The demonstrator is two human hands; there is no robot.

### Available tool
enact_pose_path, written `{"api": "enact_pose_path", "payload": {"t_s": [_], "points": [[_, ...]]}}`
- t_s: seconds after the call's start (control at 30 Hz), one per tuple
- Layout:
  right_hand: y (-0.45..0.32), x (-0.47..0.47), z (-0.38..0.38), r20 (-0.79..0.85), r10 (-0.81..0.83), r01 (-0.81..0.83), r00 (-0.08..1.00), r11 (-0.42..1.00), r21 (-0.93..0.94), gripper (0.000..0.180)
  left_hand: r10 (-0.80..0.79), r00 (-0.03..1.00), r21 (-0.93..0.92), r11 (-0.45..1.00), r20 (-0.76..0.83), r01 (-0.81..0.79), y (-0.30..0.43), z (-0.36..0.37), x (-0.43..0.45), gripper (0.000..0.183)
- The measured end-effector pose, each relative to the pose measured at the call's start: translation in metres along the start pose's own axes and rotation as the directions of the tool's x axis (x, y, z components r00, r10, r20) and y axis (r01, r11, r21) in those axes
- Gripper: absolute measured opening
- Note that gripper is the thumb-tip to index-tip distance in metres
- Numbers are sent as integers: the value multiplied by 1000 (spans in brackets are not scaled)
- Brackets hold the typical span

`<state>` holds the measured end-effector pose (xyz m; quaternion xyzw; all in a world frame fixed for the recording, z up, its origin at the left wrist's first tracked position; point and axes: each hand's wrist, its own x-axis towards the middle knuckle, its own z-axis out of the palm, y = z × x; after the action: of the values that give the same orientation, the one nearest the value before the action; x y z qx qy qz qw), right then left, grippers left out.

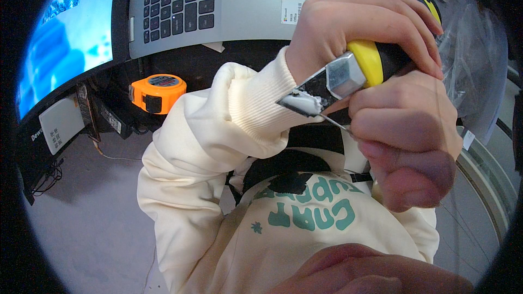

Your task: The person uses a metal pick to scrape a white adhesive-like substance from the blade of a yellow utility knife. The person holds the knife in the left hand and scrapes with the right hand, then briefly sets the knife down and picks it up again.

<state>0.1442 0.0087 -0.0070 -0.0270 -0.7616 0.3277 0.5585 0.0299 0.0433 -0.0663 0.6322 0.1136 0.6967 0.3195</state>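
Coming from the cream sleeve on the left, my left hand (359,20) is wrapped around a hand tool (369,61) with a yellow-and-black handle and a silver metal head. The head points down to the left, and its slanted tip carries a pale, shiny patch. Just below it, my right hand (408,139) is curled into a fist, close against the left fingers. A thin metal rod (336,123) runs from beside the tool's tip into this fist. Fingers hide most of the handle and the rod's far end.
A laptop (253,8) lies beyond my hands, and a lit monitor (73,49) stands left. An orange tape measure (159,93) sits left of my sleeve. Clear plastic wrapping (470,57) hangs at right. Dark cables (51,177) are at lower left.
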Motion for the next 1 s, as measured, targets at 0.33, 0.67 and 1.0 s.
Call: {"api": "enact_pose_path", "payload": {"t_s": [0.33, 0.67, 1.0], "points": [[6, 1, -3, 57, -23, 22, 998, 1000, 18, 22, -26, 1000, 66, 998, 4, 25, -1, 0, 0, 18], [3, 0, -9, 89, 19, -20, 996, 1000, 18, 23, -66, 997, 47, 997, 45, 64, 5, -5, 3, 27], [0, 0, -1, 22, 50, -50, 998, 999, -22, 23, -40, 999, 67, 997, 28, 38, 1, -2, 1, 21]]}}
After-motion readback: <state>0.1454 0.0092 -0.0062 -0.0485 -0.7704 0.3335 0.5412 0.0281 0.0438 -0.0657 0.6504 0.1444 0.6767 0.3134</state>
